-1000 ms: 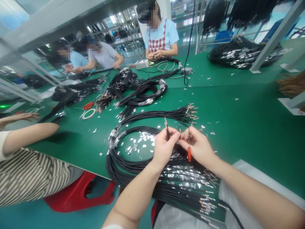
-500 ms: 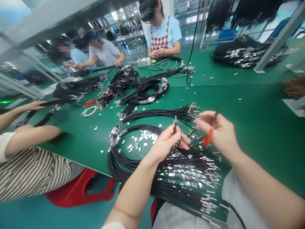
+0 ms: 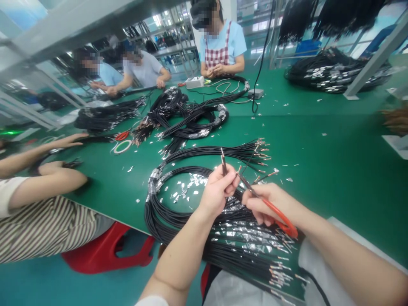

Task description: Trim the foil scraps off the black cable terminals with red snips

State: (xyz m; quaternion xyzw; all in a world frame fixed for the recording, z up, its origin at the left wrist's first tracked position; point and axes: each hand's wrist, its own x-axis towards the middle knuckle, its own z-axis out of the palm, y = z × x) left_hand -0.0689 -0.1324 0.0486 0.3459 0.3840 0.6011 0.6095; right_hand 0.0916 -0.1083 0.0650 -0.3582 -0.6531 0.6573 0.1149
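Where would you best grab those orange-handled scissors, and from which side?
Likely by the orange handles, coming from the lower right. The scissors slant with the handles at that end, while the metal blades point up-left toward the left hand, so this approach should keep fingers off the blades.

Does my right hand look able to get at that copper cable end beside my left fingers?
Probably yes: the right hand holds an orange-handled tool, its tip close to the copper cable end beside the left hand, with nothing visible between; whether they touch is unclear.
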